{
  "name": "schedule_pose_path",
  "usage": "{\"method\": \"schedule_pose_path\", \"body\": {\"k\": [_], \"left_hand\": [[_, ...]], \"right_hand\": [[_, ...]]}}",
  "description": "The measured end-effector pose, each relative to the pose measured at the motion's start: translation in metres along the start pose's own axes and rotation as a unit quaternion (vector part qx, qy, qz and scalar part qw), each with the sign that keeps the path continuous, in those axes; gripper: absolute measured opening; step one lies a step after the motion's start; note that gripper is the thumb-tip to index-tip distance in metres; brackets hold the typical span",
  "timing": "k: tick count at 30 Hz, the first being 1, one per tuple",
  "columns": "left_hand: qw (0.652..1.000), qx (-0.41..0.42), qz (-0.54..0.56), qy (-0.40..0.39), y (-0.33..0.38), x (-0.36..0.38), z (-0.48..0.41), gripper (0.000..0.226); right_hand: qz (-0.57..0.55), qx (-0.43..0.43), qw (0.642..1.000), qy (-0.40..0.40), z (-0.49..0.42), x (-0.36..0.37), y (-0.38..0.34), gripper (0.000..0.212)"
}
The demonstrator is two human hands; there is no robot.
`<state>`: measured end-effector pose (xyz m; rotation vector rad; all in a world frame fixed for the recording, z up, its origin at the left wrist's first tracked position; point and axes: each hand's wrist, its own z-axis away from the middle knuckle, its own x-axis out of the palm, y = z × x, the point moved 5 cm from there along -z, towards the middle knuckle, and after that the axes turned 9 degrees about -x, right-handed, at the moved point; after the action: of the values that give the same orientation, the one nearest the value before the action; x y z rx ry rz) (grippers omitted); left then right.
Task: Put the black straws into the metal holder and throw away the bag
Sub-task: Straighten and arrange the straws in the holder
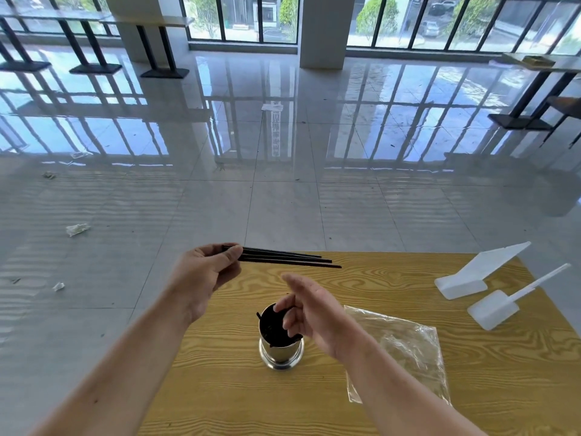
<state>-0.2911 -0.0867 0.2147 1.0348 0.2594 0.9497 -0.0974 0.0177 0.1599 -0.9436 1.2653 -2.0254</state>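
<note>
Head view looks down on both my bare hands over a wood-grain tabletop (408, 278). With my left hand (204, 278) I have a closed grip on a small bundle of black straws (289, 260), pinched at one end between thumb and fingers; they stick out roughly level to the right, fanning slightly, above the far edge of the tabletop.

My right hand (311, 313) hangs over the metal holder (280, 350), fingers loosely spread and curled, its grip open with nothing held. Its fingertips sit just at the holder's rim, partly covering the opening. The holder stands upright near the middle of the tabletop, a shiny steel cup with a flared base, and its mouth is dark with the ends of more black straws already inside; one tip pokes out at the left of the rim.

Just right of the holder, partly under my right forearm, the clear plastic bag (405, 350) lies flat and crumpled on the tabletop, looking empty. I can read no printing on it.

Toward the far right corner lie two white plastic scoops (490, 309), the nearer one with a long thin handle pointing away to the right, the farther one wedge-shaped. No label shows on either.

Beyond the tabletop is a glossy tiled floor (283, 199) with scraps of litter. A white paper lies farther out, and a vertical line of characters appears in the reflection below it, too blurred to read.
</note>
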Motion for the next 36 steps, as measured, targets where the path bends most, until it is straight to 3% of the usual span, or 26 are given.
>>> {"method": "schedule_pose_path", "body": {"k": [2, 4, 6, 7, 10, 13, 17, 22, 25, 28, 32, 36], "left_hand": [[0.998, -0.058, 0.031, -0.012, -0.022, -0.006, -0.004, 0.015], [0.994, -0.102, 0.038, -0.020, -0.044, -0.011, -0.006, 0.027], [0.990, -0.137, 0.032, -0.031, -0.064, -0.013, -0.009, 0.031], [0.987, -0.153, 0.023, -0.039, -0.072, -0.011, -0.010, 0.030], [0.981, -0.167, -0.089, -0.046, -0.089, -0.009, -0.012, 0.026], [0.966, -0.107, -0.237, 0.007, -0.091, -0.016, -0.018, 0.019], [0.946, -0.030, -0.320, 0.035, -0.086, -0.015, -0.023, 0.012], [0.871, 0.053, -0.487, 0.034, -0.085, 0.008, -0.022, 0.014], [0.824, 0.069, -0.563, 0.004, -0.092, 0.026, -0.018, 0.020], [0.792, 0.062, -0.605, -0.049, -0.108, 0.048, -0.013, 0.031], [0.704, 0.121, -0.696, -0.074, -0.128, 0.074, -0.007, 0.048], [0.659, 0.179, -0.729, -0.058, -0.134, 0.086, -0.008, 0.033]], "right_hand": [[-0.130, 0.015, 0.991, 0.025, -0.003, -0.003, -0.010, 0.092], [-0.147, 0.007, 0.987, 0.059, -0.005, -0.010, -0.020, 0.076], [-0.072, -0.004, 0.993, 0.097, -0.008, -0.019, -0.027, 0.041], [-0.023, -0.011, 0.993, 0.118, -0.009, -0.023, -0.030, 0.036], [0.102, -0.066, 0.980, 0.160, -0.011, -0.035, -0.044, 0.040], [0.212, -0.134, 0.953, 0.169, -0.008, -0.044, -0.055, 0.038], [0.395, -0.174, 0.893, 0.125, -0.013, -0.035, -0.043, 0.047], [0.437, -0.070, 0.897, 0.008, -0.020, -0.027, 0.003, 0.026], [0.362, -0.062, 0.928, 0.061, -0.018, -0.051, 0.005, 0.025], [0.349, -0.036, 0.931, 0.101, -0.013, -0.071, 0.012, 0.012], [0.344, 0.063, 0.935, 0.062, -0.008, -0.075, 0.038, 0.014], [0.278, 0.107, 0.955, 0.018, -0.004, -0.070, 0.057, 0.022]]}}
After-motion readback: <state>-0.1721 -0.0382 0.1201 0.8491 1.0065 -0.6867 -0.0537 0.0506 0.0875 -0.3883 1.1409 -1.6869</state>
